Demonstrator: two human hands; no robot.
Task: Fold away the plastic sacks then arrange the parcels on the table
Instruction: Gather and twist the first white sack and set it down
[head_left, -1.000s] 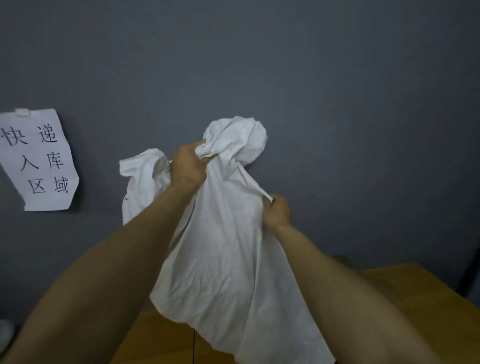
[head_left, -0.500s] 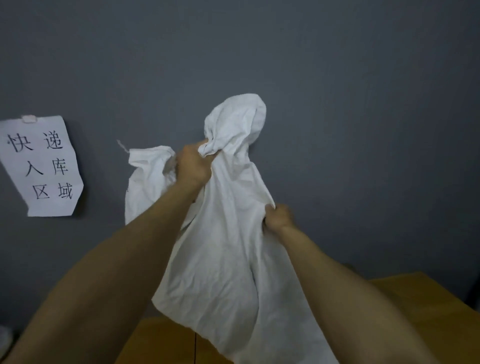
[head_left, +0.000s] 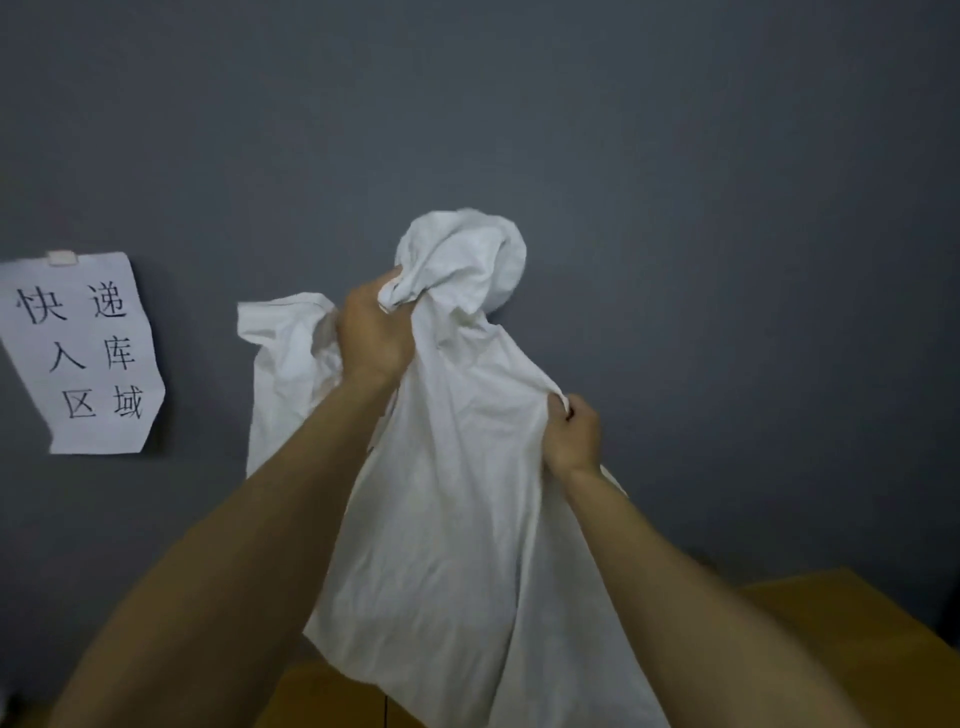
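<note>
I hold a crumpled white plastic sack (head_left: 457, 509) up in the air in front of a grey wall. My left hand (head_left: 371, 332) grips the sack near its top, where a bunched part bulges above my fist. Lower and to the right, my right hand (head_left: 574, 434) pinches the sack's right edge. The sack hangs down between my forearms and its lower end runs out of the frame. No parcels are in view.
A wooden table (head_left: 852, 629) shows at the bottom right and bottom centre, below the sack. A white paper sign (head_left: 78, 353) with black characters is taped to the grey wall (head_left: 675, 156) at the left.
The bunched top of the sack, standing tall half a second ago, has slumped into a rounder bulge. My right hand has shifted slightly right along the edge. Both grips persist.
</note>
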